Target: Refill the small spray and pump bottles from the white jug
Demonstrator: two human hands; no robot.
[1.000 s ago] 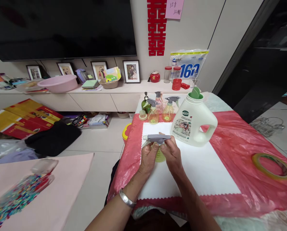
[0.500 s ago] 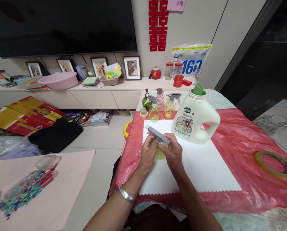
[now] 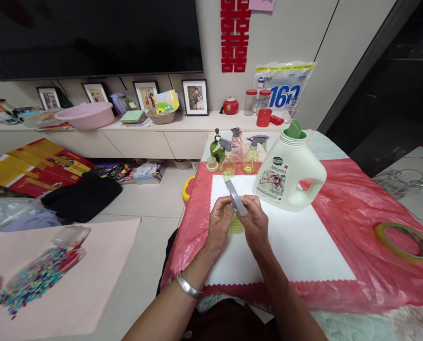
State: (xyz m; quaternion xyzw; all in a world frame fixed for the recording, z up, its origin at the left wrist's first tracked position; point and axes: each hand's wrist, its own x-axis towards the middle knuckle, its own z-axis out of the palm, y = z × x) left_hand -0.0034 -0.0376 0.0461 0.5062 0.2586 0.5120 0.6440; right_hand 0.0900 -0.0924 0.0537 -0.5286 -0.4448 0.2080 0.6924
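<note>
My left hand (image 3: 220,223) and my right hand (image 3: 257,222) are both closed around the neck of a yellow-green spray bottle (image 3: 236,226). Its grey trigger head (image 3: 235,196) points up and slightly left, away from me. The bottle is over a white scallop-edged sheet (image 3: 286,251), and fingers hide its neck. Just right of my hands stands a large pale-green detergent jug (image 3: 288,173), with a green spout in its uncapped neck. Behind are more spray bottles: a yellow one (image 3: 228,165), another yellow one (image 3: 250,161) and a pink one (image 3: 237,148).
A dark green pump bottle (image 3: 216,149) and a small clear-topped cap (image 3: 212,164) stand at the table's back left. A tape roll (image 3: 406,241) lies right on red plastic (image 3: 342,199). At left, colourful small pieces (image 3: 34,279) cover a pink surface (image 3: 108,255).
The grey trigger head has turned in my fingers, its nozzle swinging from pointing left to pointing more away from me. Both hands stay around the bottle's neck.
</note>
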